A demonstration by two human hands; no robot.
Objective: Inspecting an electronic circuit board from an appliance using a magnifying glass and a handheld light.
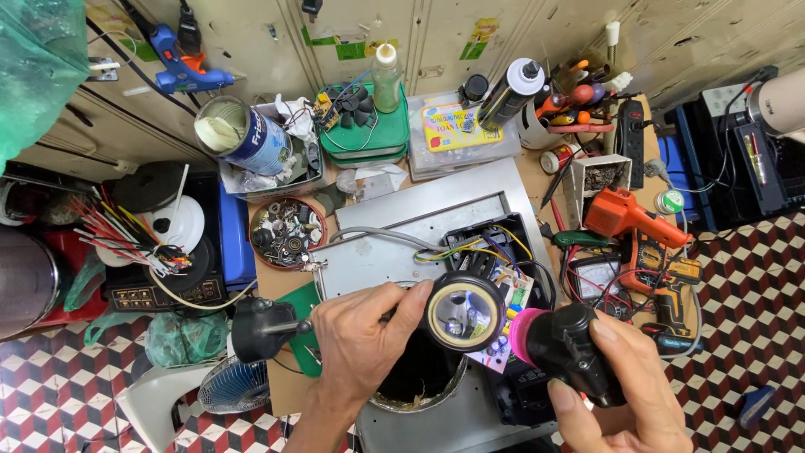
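My left hand [362, 335] holds a black roll of tape [464, 310] upright by its rim, thumb on top, over the grey metal appliance casing [394, 252]. Through the roll's hole I see parts below. My right hand [625, 386] grips a black plug-like part with a pink end [560, 340], its pink end close to the roll's right side. Under both hands the casing lies open, with a round hole [419, 382] and black housing with yellow, blue and white wires [482, 243].
Workbench clutter rings the casing: a round tray of small parts [288, 232], a blue can [245, 134], green box [369, 134], spray can [510, 92], orange tool [625, 216], multimeter [597, 277], drill [671, 302]. A small fan [233, 384] and checkered floor lie below left.
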